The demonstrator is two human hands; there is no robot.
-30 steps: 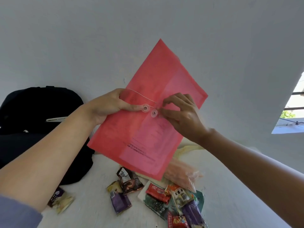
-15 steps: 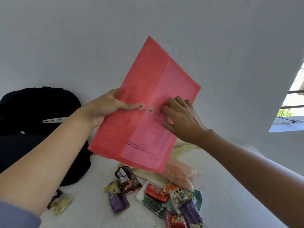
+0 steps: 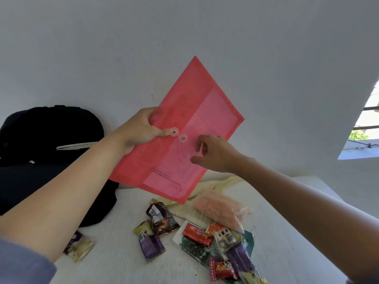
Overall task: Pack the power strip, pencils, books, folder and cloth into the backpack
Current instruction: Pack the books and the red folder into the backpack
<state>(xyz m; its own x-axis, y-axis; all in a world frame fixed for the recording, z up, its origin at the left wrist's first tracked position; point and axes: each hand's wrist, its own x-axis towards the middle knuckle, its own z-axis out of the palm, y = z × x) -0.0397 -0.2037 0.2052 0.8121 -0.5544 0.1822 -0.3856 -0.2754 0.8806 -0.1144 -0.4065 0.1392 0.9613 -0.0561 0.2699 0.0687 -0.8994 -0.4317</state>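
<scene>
Above the table [image 3: 276,222], one red folder [image 3: 205,111] is held up, not yet packed, with its left edge clamped by the left hand [image 3: 137,130]. The right hand [image 3: 213,154] is curled before the folder's face; a grip on the string cannot be confirmed. One backpack [image 3: 51,140] stands at the left, and one yellow cloth [image 3: 225,181] lies unpacked. Two clasp discs [image 3: 174,132] are counted. Power strip, pencils and books are not seen.

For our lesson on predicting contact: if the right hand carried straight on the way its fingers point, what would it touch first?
The right hand would most likely meet the red folder, near its string clasp, held by the left hand; depth is unclear.
</scene>
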